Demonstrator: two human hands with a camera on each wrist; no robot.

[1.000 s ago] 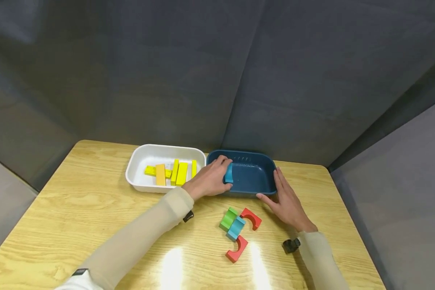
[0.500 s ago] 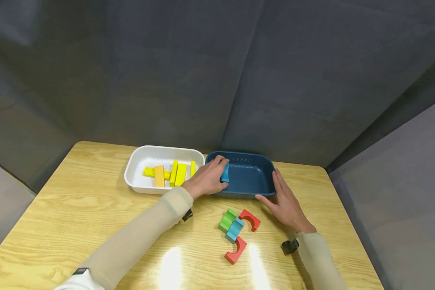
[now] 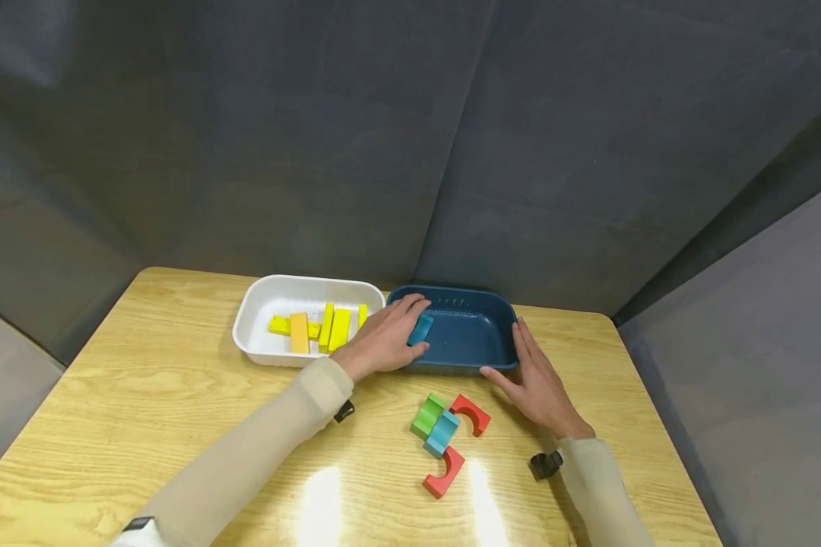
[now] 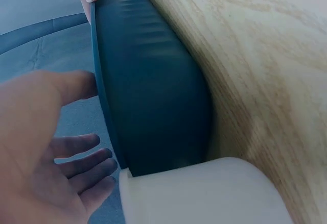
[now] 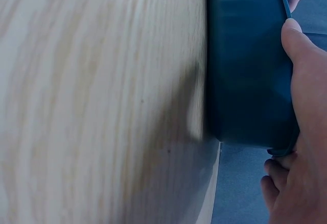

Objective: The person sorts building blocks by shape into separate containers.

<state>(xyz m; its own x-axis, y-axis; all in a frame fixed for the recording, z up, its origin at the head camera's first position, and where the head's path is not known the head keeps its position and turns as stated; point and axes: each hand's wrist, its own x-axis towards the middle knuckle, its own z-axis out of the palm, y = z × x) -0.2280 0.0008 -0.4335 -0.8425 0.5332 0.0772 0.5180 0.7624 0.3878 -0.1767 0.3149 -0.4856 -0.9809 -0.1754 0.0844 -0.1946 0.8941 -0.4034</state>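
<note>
the left hand (image 3: 383,342) lay over the left end of the dark blue tub (image 3: 479,357), fingers now relaxed and spread, as the left wrist view confirmed, with nothing gripped. the light blue block (image 3: 420,329), which a second earlier stood upright between thumb and fingers, had tipped over and lay slanted inside the tub at its left end, against the fingertips; whether the fingers were touching it or had just come clear of it could not be told. judgement: the block had been let go into the tub and that placing was all but done. the right hand (image 3: 537,384) had not shifted; it rested flat against the tub's right end, thumb along the near wall, fingers straight, steadying it. the tub stood touching the white tub (image 3: 246,334), which held the yellow bars (image 3: 318,327). on the surface (image 3: 144,395) in front of the blue tub, between the two arms, a green block (image 3: 429,415), a second blue block (image 3: 444,431) and two red arches (image 3: 471,414) lay in the same cluster as before, untouched and outside either tub.
</note>
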